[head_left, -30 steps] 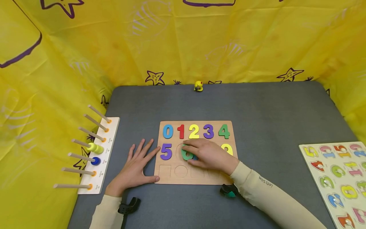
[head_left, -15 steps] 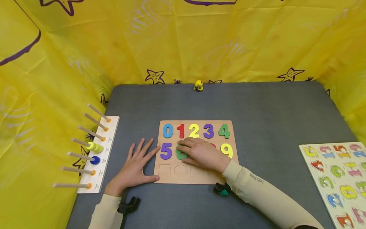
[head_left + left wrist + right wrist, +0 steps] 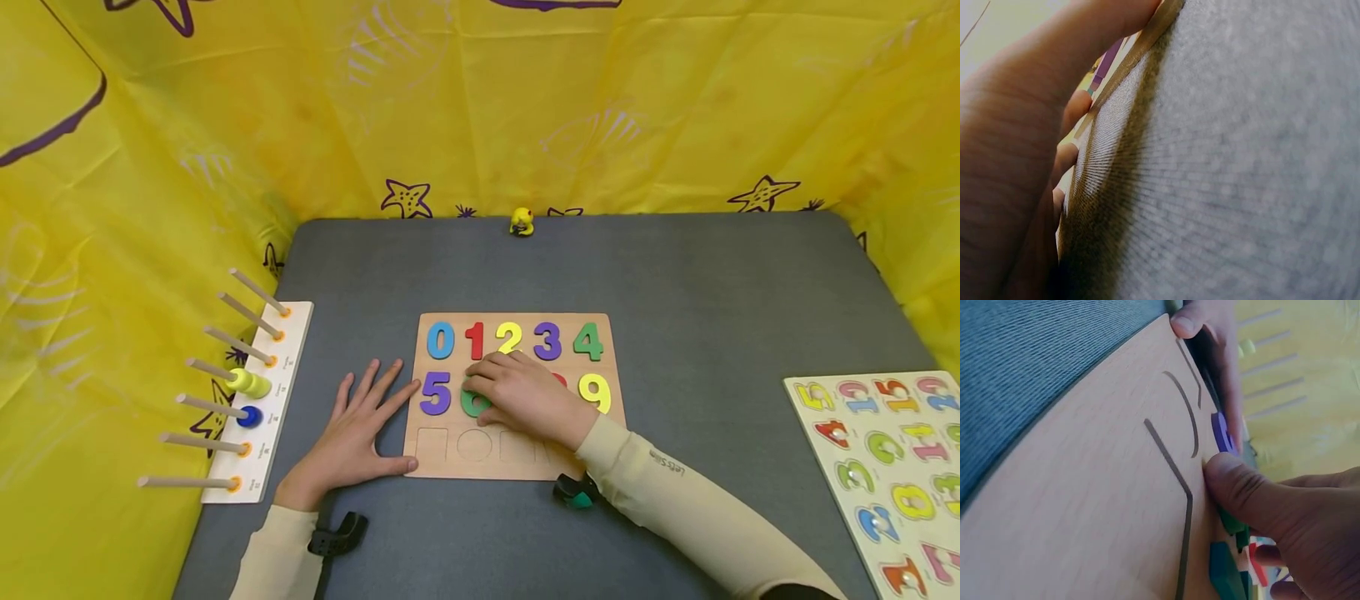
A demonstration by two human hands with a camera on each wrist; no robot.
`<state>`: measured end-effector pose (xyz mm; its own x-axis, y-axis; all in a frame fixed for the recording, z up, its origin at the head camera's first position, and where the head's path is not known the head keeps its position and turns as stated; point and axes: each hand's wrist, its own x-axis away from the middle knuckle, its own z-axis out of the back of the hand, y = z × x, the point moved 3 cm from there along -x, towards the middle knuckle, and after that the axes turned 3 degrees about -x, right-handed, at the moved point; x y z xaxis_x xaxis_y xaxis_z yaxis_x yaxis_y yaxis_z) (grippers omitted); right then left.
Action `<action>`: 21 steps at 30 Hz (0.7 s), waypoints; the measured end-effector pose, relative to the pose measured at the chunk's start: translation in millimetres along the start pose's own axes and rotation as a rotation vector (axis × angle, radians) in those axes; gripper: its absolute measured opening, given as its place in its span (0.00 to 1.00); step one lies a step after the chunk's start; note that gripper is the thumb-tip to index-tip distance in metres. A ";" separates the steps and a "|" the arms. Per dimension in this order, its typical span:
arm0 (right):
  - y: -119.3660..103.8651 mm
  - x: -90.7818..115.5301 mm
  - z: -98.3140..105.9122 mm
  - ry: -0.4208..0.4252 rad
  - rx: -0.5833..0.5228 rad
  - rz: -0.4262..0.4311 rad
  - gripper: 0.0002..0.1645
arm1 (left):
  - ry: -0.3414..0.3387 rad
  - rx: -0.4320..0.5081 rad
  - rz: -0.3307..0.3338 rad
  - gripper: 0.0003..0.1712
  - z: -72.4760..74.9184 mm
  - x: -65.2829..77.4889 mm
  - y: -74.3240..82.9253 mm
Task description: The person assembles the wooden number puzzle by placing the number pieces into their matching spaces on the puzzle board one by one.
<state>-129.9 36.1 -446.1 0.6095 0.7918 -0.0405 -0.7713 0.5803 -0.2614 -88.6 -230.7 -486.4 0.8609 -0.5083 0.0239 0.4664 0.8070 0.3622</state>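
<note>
A wooden number board (image 3: pixel 480 472) lies on the grey table. My right hand (image 3: pixel 528 398) is over its middle row, thumb and fingers around the green number 6 (image 3: pixel 474 403), which it partly hides. In the right wrist view, the thumb (image 3: pixel 1235 481) presses against the side of the green 6 (image 3: pixel 1230 522); a teal-blue piece (image 3: pixel 1225 570) lies beside it. The purple 5 (image 3: pixel 436 393) is left of the 6, the yellow 9 (image 3: pixel 594 392) at the right. My left hand (image 3: pixel 348 446) lies with fingers spread, fingertip and thumb touching the board's left edge.
A white peg stand (image 3: pixel 288 358) with yellow and blue rings stands at the left. Another number board (image 3: pixel 832 483) lies at the right. A small yellow figure (image 3: pixel 521 222) is at the table's back edge. Yellow cloth (image 3: pixel 600 125) hangs around the table.
My right hand has moved slightly left with the green 6, from beside its round outline to over it. Part of a red piece and the whole 9 have come into view. The left hand stays put.
</note>
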 end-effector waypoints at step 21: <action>2.9 -12.4 4.5 -0.018 -0.090 -0.074 0.33 | 0.000 0.002 -0.010 0.65 -0.7 -0.4 1.5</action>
<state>-140.5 28.9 -442.0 0.6600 0.7513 -0.0005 -0.7043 0.6185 -0.3484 -88.1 -229.1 -486.5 0.8562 -0.5163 0.0201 0.4746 0.8013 0.3642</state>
